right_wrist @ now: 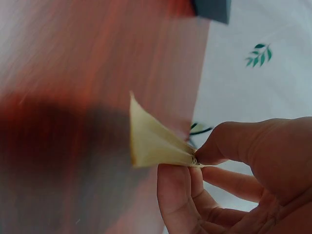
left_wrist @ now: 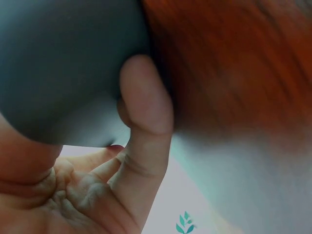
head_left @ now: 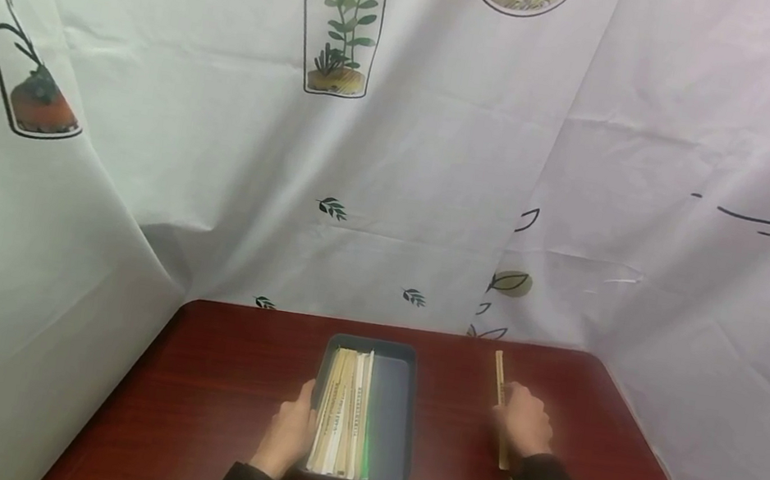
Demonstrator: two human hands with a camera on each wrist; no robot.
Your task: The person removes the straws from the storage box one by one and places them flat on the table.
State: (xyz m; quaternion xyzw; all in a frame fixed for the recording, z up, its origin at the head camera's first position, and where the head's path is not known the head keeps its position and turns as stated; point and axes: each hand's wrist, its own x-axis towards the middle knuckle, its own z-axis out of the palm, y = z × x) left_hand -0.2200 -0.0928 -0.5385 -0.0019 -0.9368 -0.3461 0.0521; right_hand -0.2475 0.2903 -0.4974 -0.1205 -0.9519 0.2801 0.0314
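A dark grey rectangular tray [head_left: 393, 415] lies on the table, its left half lined with several long, thin paper-wrapped chopsticks [head_left: 342, 412]. Some wrappers are tan with dark print, others white, and a green strip [head_left: 367, 445] shows along their right side. My left hand [head_left: 289, 429] grips the tray's left side; the left wrist view shows fingers [left_wrist: 146, 102] bent against the tray wall [left_wrist: 63, 73]. To the right of the tray, my right hand [head_left: 527, 419] pinches a tan paper-wrapped chopstick packet [head_left: 500, 369] between thumb and fingers. The flattened wrapper end [right_wrist: 151, 141] sticks out in the right wrist view.
The dark red wooden table [head_left: 233, 358] has rounded far corners. White cloth printed with plants [head_left: 397, 159] hangs behind it and on both sides, close to the table's edges.
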